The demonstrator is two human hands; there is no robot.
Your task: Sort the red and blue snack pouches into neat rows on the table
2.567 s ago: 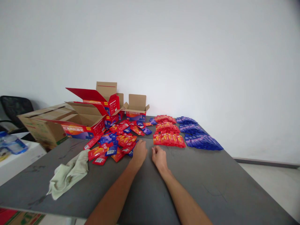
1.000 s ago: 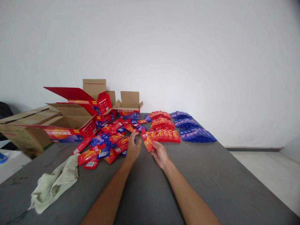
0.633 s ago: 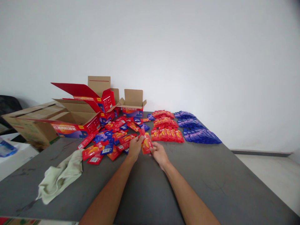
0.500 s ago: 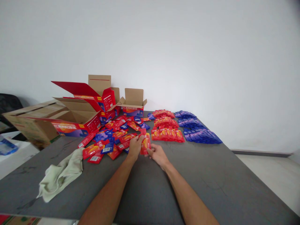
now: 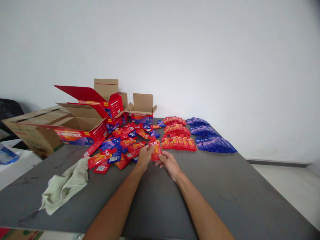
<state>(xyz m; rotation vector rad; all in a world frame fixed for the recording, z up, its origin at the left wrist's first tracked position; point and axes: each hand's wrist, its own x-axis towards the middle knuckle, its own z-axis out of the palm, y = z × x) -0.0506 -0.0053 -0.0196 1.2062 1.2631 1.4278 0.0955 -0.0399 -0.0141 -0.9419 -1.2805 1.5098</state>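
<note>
Between my two hands is a red pouch (image 5: 156,150) with orange print, its front turned toward me. My left hand (image 5: 145,157) grips its left side with the thumb on the front. At the lower right corner, my right hand (image 5: 170,164) pinches the same pouch. A loose heap of red and blue pouches (image 5: 127,142) lies just left of my hands. Beyond them and to the right, red pouches (image 5: 178,142) lie overlapped in rows, with rows of blue pouches (image 5: 215,144) beside these.
Open printed cartons (image 5: 75,137) stand at the back left, and a smaller open carton (image 5: 142,118) stands near the wall. A pale green cloth (image 5: 66,186) lies on the dark table (image 5: 155,206) at the left. Brown cardboard boxes (image 5: 37,126) are beyond the table's left edge.
The red pouch has tilted, and its lower end has shifted slightly up and to the right. Both hands keep hold of it; the right fingers have moved a little.
</note>
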